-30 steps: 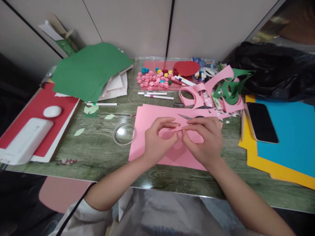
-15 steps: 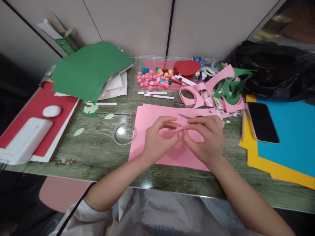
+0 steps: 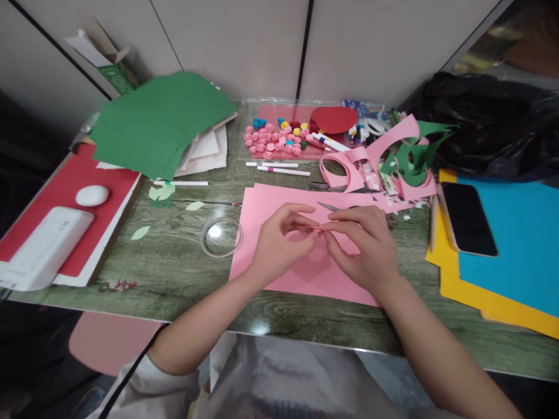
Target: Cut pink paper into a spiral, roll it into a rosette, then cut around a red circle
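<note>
My left hand (image 3: pixel 279 244) and my right hand (image 3: pixel 362 247) meet above a sheet of pink paper (image 3: pixel 266 206) lying on the green wood-grain table (image 3: pixel 174 267). Both pinch a small pink paper piece (image 3: pixel 318 229) between thumb and fingertips, fingers curled. Just behind my right hand lie scissors (image 3: pixel 328 206), partly hidden. A clear tape ring (image 3: pixel 220 237) rests left of the pink sheet.
Green paper (image 3: pixel 161 122) lies over white sheets at back left; a white device (image 3: pixel 43 244) and oval (image 3: pixel 92 195) sit on a red board. Small paper flowers (image 3: pixel 273 139), markers (image 3: pixel 283 170) and pink and green offcuts (image 3: pixel 393 160) sit behind. A phone (image 3: pixel 467 218) lies on blue and yellow sheets at right.
My fingertips have shifted slightly on the small pink piece, closing in a little tighter. The view has drifted slightly; nothing else on the table has moved.
</note>
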The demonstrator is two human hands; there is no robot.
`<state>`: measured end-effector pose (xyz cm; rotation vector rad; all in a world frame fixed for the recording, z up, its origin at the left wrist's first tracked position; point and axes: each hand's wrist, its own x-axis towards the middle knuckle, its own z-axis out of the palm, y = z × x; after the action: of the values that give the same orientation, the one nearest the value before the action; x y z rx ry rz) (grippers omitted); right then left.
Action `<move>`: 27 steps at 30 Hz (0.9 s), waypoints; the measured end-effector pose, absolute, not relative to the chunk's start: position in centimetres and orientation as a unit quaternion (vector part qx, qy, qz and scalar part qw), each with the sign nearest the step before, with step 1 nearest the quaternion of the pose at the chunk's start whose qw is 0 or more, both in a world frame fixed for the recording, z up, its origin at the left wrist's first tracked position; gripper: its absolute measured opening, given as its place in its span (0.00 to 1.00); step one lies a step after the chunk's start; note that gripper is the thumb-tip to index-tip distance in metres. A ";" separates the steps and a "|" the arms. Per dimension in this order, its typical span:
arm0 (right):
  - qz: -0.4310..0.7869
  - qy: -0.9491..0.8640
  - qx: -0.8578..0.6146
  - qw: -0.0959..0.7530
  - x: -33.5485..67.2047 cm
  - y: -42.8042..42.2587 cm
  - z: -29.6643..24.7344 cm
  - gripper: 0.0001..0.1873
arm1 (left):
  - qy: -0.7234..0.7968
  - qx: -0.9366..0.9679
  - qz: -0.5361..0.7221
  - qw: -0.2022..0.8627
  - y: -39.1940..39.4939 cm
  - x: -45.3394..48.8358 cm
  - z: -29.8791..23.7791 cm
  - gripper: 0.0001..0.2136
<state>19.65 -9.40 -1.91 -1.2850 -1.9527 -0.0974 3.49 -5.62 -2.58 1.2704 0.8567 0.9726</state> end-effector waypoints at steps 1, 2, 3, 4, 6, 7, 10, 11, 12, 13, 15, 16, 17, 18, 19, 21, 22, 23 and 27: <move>-0.002 -0.768 -0.506 0.393 19.7 -9.4 -1.8 0.10 | 0.361 0.519 0.408 0.658 -5.4 3.4 -2.6 0.16; 0.035 -0.766 -0.506 0.394 19.7 -9.5 -1.6 0.11 | 0.350 0.486 0.395 0.697 -5.2 3.3 -2.6 0.17; 0.068 -0.765 -0.505 0.394 19.7 -9.5 -1.4 0.12 | 0.340 0.454 0.381 0.730 -5.0 3.2 -2.6 0.17; 0.095 -0.764 -0.503 0.393 19.7 -9.5 -1.3 0.13 | 0.332 0.425 0.369 0.757 -4.9 3.1 -2.6 0.17; 0.130 -0.764 -0.499 0.388 19.7 -9.5 -1.1 0.14 | 0.318 0.383 0.345 0.796 -4.7 3.0 -2.5 0.17; 0.140 -0.764 -0.498 0.385 19.7 -9.4 -1.0 0.14 | 0.313 0.369 0.333 0.809 -4.6 2.9 -2.5 0.18; 0.152 -0.770 -0.492 0.376 19.8 -9.3 -1.1 0.13 | 0.302 0.364 0.308 0.825 -4.5 2.8 -2.5 0.18; 0.154 -0.773 -0.489 0.374 19.8 -9.2 -1.1 0.13 | 0.301 0.370 0.303 0.825 -4.5 2.7 -2.5 0.18; 0.157 -0.776 -0.486 0.371 19.9 -9.2 -1.2 0.12 | 0.301 0.378 0.300 0.823 -4.4 2.7 -2.6 0.17; 0.160 -0.779 -0.482 0.367 20.0 -9.1 -1.2 0.12 | 0.301 0.388 0.296 0.819 -4.4 2.6 -2.7 0.17; 0.168 -0.784 -0.477 0.360 20.1 -9.1 -1.2 0.10 | 0.300 0.413 0.286 0.811 -4.3 2.5 -2.8 0.17; 0.169 -0.786 -0.474 0.358 20.2 -9.0 -1.1 0.09 | 0.298 0.424 0.282 0.808 -4.2 2.4 -2.8 0.17; 0.168 -0.788 -0.473 0.357 20.2 -9.0 -1.1 0.08 | 0.295 0.433 0.278 0.805 -4.2 2.4 -2.9 0.16; 0.163 -0.788 -0.474 0.358 20.3 -9.0 -1.0 0.07 | 0.292 0.439 0.276 0.804 -4.2 2.4 -2.9 0.16; 0.157 -0.787 -0.477 0.359 20.3 -9.1 -1.0 0.07 | 0.290 0.440 0.274 0.804 -4.2 2.4 -2.8 0.16; 0.143 -0.782 -0.485 0.364 20.2 -9.1 -0.9 0.07 | 0.288 0.431 0.274 0.810 -4.3 2.5 -2.7 0.16; 0.135 -0.779 -0.488 0.369 20.2 -9.1 -0.9 0.07 | 0.290 0.422 0.275 0.814 -4.4 2.5 -2.7 0.16; 0.126 -0.777 -0.491 0.374 20.1 -9.2 -0.9 0.07 | 0.292 0.410 0.277 0.819 -4.5 2.6 -2.6 0.16; 0.084 -0.763 -0.506 0.395 19.6 -9.2 -1.2 0.06 | 0.299 0.357 0.306 0.831 -5.0 3.2 -2.3 0.16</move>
<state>19.61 -9.18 -1.19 -1.2829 -1.9339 0.2124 3.21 -5.03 -2.29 0.7567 0.6341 0.6491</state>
